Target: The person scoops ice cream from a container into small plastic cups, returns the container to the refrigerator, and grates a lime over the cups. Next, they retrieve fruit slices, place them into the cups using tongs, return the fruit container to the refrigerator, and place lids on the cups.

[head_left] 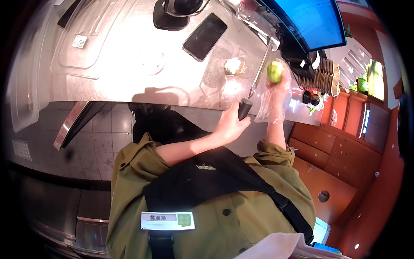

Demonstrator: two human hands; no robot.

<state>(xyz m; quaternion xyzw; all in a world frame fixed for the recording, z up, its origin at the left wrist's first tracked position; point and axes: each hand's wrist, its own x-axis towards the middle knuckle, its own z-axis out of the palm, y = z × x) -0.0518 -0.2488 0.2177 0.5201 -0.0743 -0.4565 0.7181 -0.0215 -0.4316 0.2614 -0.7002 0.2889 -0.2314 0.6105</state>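
Observation:
My left hand (232,125) is closed round the dark handle of a knife (260,70). Its long, narrow blade points away from me over the metal counter (181,82). To its right, my right hand (280,88) wears a loose clear plastic glove and grips a round green fruit (274,72) with a paler, yellowish patch. The fruit is close to the blade's right side; whether they touch I cannot tell. Left of the blade, a small clear wrapped item (235,67) with whitish contents lies on the counter.
A phone (205,37) lies farther back beside a black stand (170,16). A lit monitor (311,21) rises at back right, near a stack of brown cardboard pieces (321,77). Large clear plastic trays (30,73) occupy the left end. The counter's front edge is close to me.

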